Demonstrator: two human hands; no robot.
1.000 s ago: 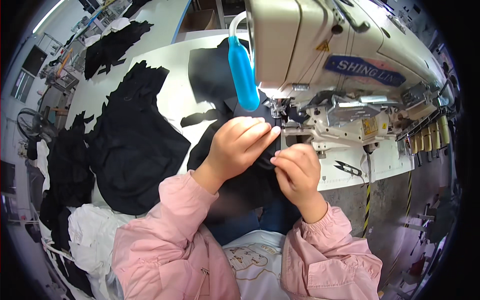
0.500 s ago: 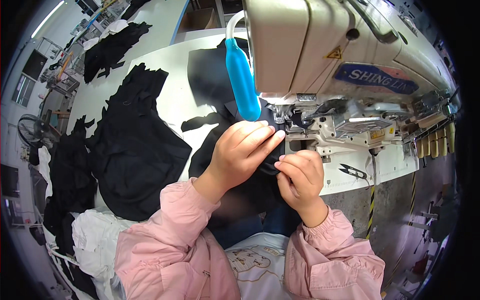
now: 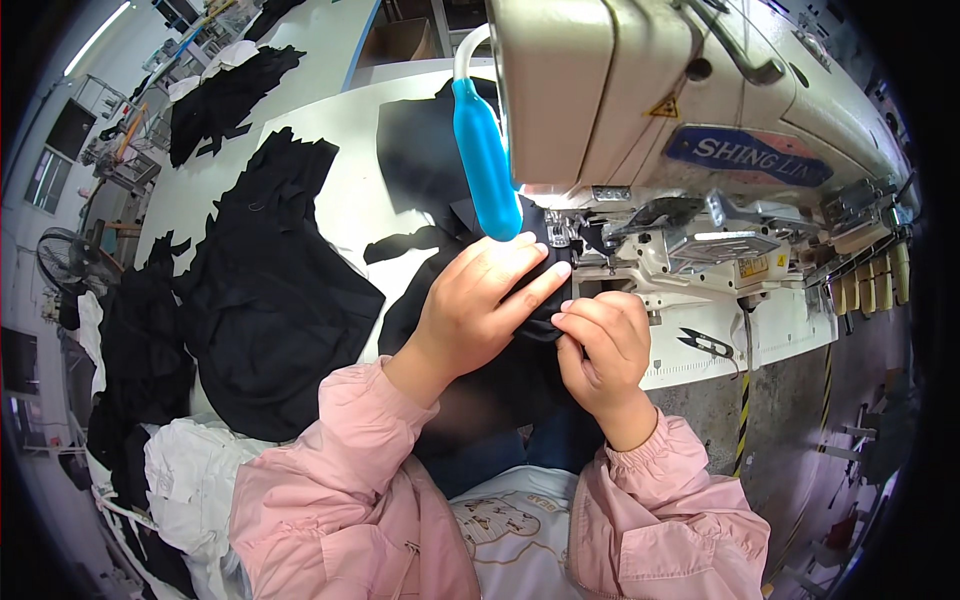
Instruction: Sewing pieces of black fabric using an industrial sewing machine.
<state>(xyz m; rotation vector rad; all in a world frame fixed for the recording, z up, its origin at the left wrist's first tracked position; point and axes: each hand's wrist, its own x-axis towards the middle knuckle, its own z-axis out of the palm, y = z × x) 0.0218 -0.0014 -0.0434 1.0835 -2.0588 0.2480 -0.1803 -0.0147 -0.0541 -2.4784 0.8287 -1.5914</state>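
Observation:
Under the presser foot (image 3: 562, 232) of a cream sewing machine (image 3: 640, 110) lies black fabric (image 3: 545, 285), its edge running toward me. My left hand (image 3: 480, 300) rests on this fabric just in front of the foot. Its index and middle fingers are stretched out and apart; the thumb is hidden. Nearer to me, my right hand (image 3: 605, 350) pinches the fabric's right edge between thumb and curled fingers. A blue lamp (image 3: 487, 160) on a white bent neck hangs just beyond my left fingertips.
Black garment pieces (image 3: 270, 310) are piled on the white table (image 3: 340, 200) at the left. White cloth (image 3: 195, 470) lies bunched at the lower left. Black thread snips (image 3: 706, 343) rest on the table right of my right hand. Behind, a cardboard box (image 3: 400, 42) stands under a surface.
My left index and middle fingers have spread farther apart, the middle one reaching slightly forward. My right hand has shifted slightly forward with the fabric edge in its pinch.

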